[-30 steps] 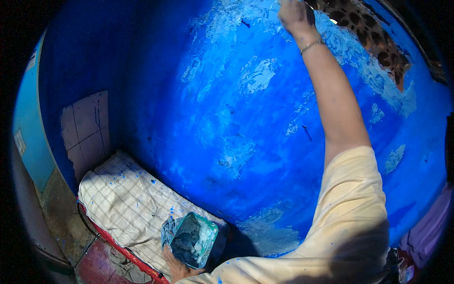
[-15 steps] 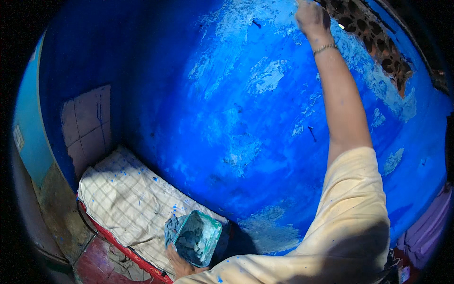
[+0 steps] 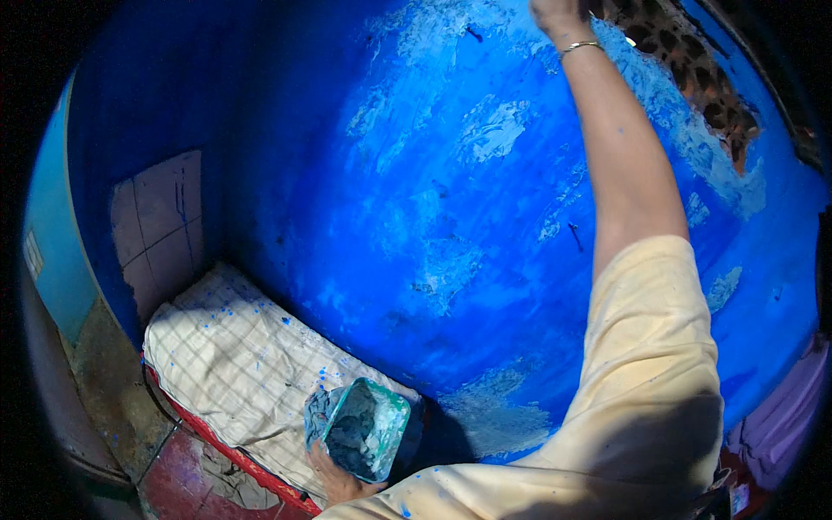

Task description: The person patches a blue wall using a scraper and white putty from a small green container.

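A green rectangular tub [image 3: 404,433] is gripped from its lower left side by my left hand [image 3: 336,478]. Grey-blue paste [image 3: 360,425] coats its inside, and a bluish-grey rag or lump [image 3: 319,414] sits against its left side. My right arm reaches high up along the blue wall [image 3: 347,251]. At the upper edge my right hand [image 3: 562,16], with a metal band on the wrist, is closed near pale smeared patches; its fingertips are cut off, so what it holds is hidden. Other pale filler patches [image 3: 492,130] mark the wall.
Below the wall lies a bench or mattress covered by a paint-spotted checked cloth [image 3: 234,355] with a red edge. A ragged opening with perforated brick [image 3: 685,65] breaks the wall at upper right. Purple cloth [image 3: 784,425] hangs at right; pinkish tiles [image 3: 160,221] show at left.
My right hand has moved up and slightly left, partly out of the picture. The tub in my left hand has shifted only a little upward.
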The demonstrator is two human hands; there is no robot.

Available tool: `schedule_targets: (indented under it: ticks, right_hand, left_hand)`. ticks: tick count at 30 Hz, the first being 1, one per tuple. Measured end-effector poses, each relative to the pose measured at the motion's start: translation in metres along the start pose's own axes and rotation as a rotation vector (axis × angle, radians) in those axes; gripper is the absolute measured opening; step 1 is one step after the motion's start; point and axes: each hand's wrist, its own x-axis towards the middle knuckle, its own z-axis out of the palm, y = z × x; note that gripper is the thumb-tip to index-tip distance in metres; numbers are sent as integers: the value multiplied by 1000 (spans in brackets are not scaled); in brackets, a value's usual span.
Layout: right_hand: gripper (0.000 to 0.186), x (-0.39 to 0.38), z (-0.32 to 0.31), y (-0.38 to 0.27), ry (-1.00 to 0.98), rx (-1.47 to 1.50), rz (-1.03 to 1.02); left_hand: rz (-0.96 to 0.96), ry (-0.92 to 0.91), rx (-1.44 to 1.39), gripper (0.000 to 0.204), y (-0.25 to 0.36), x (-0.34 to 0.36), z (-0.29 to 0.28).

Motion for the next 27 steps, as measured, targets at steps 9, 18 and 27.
schedule_targets:
  ticks: [9,18,27]
  right_hand:
    - [18,-86,-43,-103,-491,1,-118]
    - [19,-77,-3,-61,-418,-153,-182]
    - [23,-18,-56,-23,-223,-111,-7]
  left_hand:
    - [-47,6,39,124,-1,-10,-9]
    - [-33,4,33,124,-3,-6,-5]
    - [-18,-8,12,127,-2,-6,2]
